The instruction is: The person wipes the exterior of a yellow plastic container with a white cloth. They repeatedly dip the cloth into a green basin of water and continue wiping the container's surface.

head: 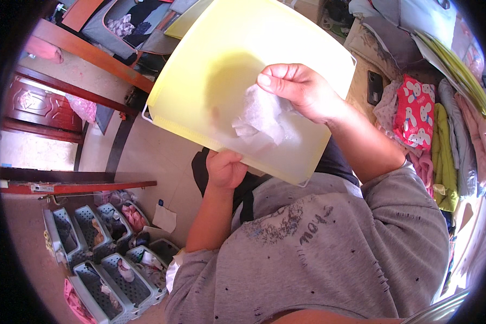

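A yellow-edged, translucent panel (235, 60) with white wire loops at its corners is tilted in front of me. My left hand (227, 168) grips its lower edge, with the thumb on the near face. Against the panel's face, my right hand (299, 89) pinches a crumpled white wipe or tissue (261, 115) between thumb and fingers. The wipe hangs down over the panel, and a wet-looking patch shows beside it. The fingers of my left hand behind the panel are hidden.
Grey perforated baskets (125, 279) holding clothes stand at the lower left. Folded clothes (443, 154), a red rabbit-print item (415, 113) and a dark phone (374, 87) lie at the right. An open fabric storage box (133, 24) is at the top left. Another person's hand (44, 49) shows at the far left.
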Tool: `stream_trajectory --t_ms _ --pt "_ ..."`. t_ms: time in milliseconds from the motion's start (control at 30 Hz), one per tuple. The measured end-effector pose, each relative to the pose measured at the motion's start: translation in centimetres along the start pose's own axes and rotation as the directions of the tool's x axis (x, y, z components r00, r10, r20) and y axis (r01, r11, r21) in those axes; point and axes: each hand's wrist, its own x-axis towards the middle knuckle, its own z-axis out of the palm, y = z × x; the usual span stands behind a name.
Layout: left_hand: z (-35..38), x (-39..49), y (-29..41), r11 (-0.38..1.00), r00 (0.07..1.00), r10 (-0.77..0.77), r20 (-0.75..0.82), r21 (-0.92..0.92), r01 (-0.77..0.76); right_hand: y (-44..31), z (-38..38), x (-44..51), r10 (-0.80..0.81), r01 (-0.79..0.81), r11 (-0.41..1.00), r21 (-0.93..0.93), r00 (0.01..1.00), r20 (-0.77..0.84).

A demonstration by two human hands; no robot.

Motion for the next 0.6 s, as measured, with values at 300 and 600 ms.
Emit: stream_trajectory --t_ms 300,600 --pt "0.0 -0.2 0.1 0.997 0.997 -0.040 -0.064 0.069 0.044 0.0 -0.9 2.0 -0.047 -0.038 0.916 -0.400 0.978 -0.201" --pt "-0.4 0.7 -0.1 0.993 0.993 -0.114 -0.041 -0.041 0.113 1.3 -2.4 3.4 -0.503 0.017 0.386 -0.922 0.842 -0.194"
